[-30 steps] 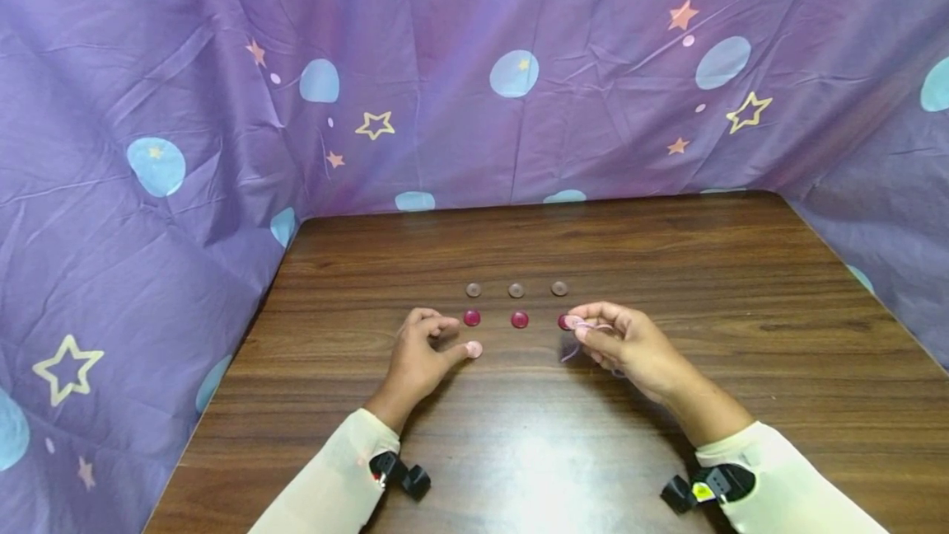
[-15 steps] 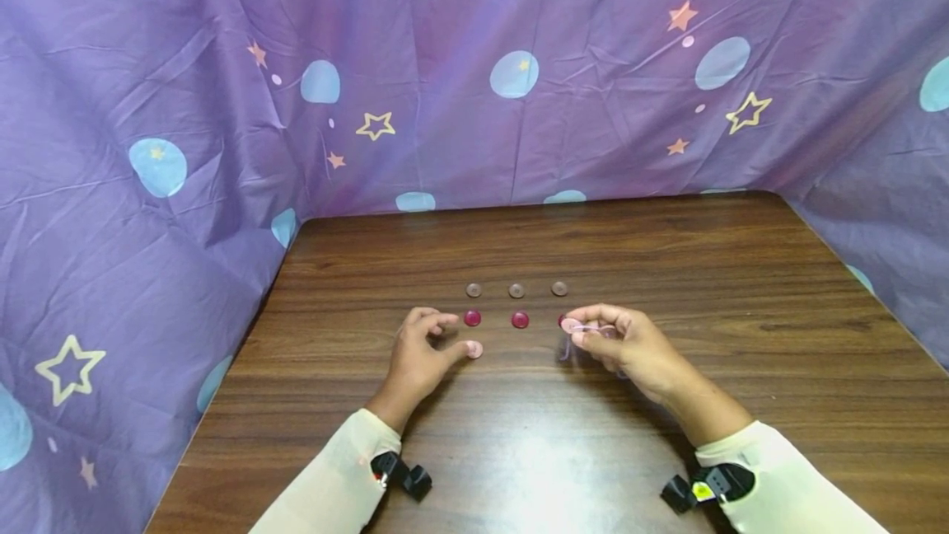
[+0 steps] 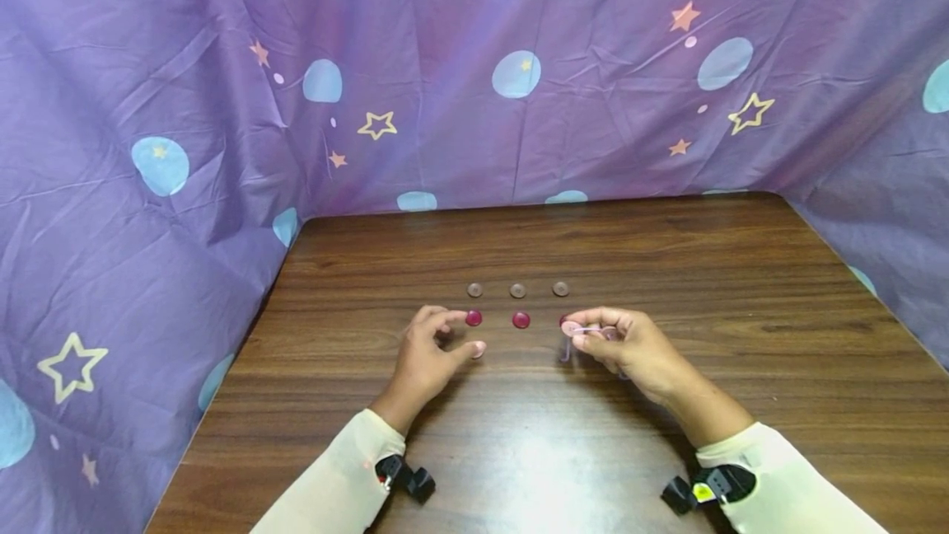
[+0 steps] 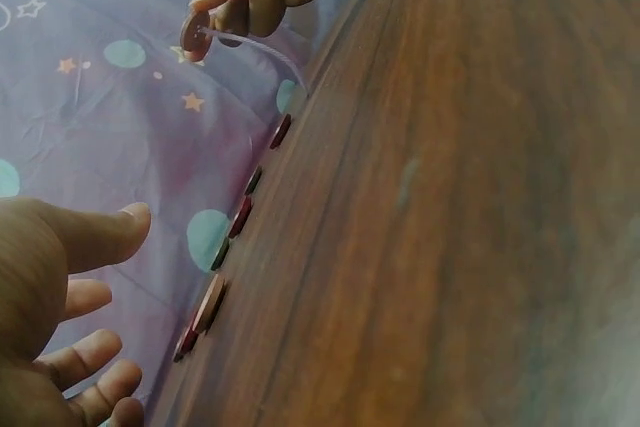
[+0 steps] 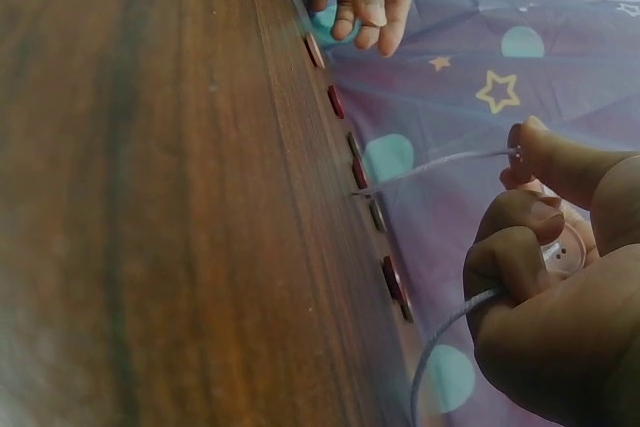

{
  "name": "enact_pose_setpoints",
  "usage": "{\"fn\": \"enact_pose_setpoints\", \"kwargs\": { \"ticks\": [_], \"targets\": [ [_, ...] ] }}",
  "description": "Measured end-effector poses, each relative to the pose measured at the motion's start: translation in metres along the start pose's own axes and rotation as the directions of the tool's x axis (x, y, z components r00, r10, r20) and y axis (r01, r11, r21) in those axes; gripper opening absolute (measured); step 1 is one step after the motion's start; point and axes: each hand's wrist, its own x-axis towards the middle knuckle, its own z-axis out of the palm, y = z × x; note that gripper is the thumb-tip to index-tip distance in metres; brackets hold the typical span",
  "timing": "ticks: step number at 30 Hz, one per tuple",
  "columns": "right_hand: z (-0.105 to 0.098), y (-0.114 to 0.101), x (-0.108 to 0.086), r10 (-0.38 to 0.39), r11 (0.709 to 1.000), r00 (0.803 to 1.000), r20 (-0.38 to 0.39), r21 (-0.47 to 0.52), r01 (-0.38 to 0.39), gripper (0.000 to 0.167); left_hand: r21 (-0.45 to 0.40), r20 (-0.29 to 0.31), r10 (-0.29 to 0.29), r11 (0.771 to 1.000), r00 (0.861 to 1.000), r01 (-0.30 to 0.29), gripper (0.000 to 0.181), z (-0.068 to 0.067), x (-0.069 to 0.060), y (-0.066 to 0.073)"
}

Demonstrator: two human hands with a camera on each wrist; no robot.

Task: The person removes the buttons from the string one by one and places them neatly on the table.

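My right hand [image 3: 633,350] pinches a pink button [image 3: 571,328] between thumb and fingertips, above the table. A lilac cord [image 5: 440,159] runs from this button's holes. Another pale pink button [image 5: 567,252] shows inside the curled fingers in the right wrist view. My left hand [image 3: 424,353] hovers with thumb and fingers spread, holding nothing. Its thumb partly covers a pink button [image 3: 478,353] lying on the table; the left wrist view shows a gap between this hand and that button [image 4: 209,304].
Three brown buttons, one of them at the right end [image 3: 560,289], form the back row on the wooden table [image 3: 371,258]. Before them lie three dark red buttons, the middle one [image 3: 521,320] between my hands. A purple patterned cloth [image 3: 445,89] hangs around the table.
The left thumb has moved slightly right over the pink button, and the index fingertip has come nearer the left red button. The right hand's button has tilted, showing more of its face.
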Motion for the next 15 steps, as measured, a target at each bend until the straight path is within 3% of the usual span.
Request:
{"fn": "enact_pose_setpoints", "kwargs": {
  "ticks": [8, 15],
  "targets": [
    [0.0, -0.003, -0.001, -0.017, 1.0, 1.0, 0.012, 0.011, 0.017, 0.034, -0.075, 0.074, 0.065, 0.995, 0.995, -0.059, 0.052, 0.004, 0.002, 0.012],
    [0.001, -0.002, -0.001, -0.034, 0.999, 0.999, 0.016, -0.003, 0.034, 0.035, -0.11, 0.12, 0.09, 0.991, 0.989, -0.076, 0.054, 0.01, 0.003, 0.024]
  ]
}}
